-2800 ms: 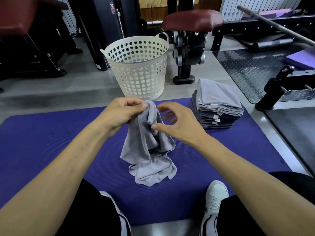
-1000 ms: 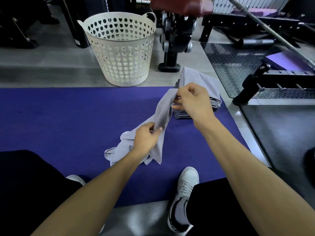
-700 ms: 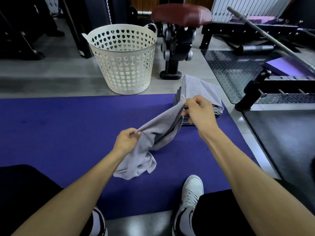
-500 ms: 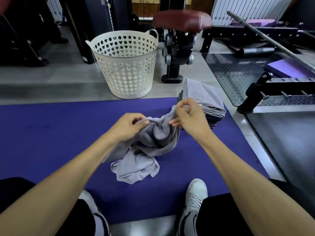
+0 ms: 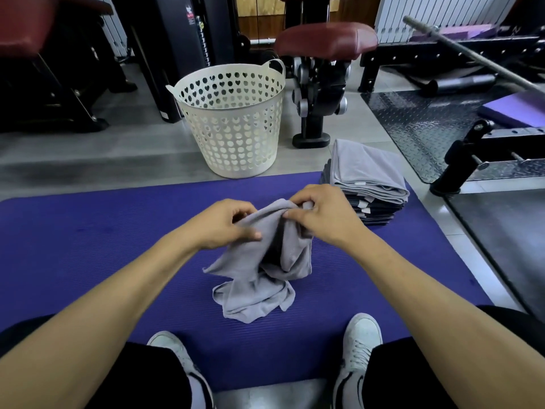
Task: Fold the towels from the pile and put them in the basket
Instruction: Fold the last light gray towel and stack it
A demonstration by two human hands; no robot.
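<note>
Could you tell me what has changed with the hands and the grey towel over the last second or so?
A second ago the hands held the light grey cloth towel stretched apart, the right up by the stack. Since then the left hand and right hand have come together at its bunched top edge, both still gripping; its lower part lies crumpled on the purple foam mat. The stack of folded grey towels and white perforated plastic basket stayed put.

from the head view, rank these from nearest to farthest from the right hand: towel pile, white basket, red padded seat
Measured from the right hand, which grips the grey towel:
1. towel pile, just right of the hand on the purple mat's far edge.
2. white basket, on the floor beyond the mat, ahead and left.
3. red padded seat, on the machine farther back.
</note>
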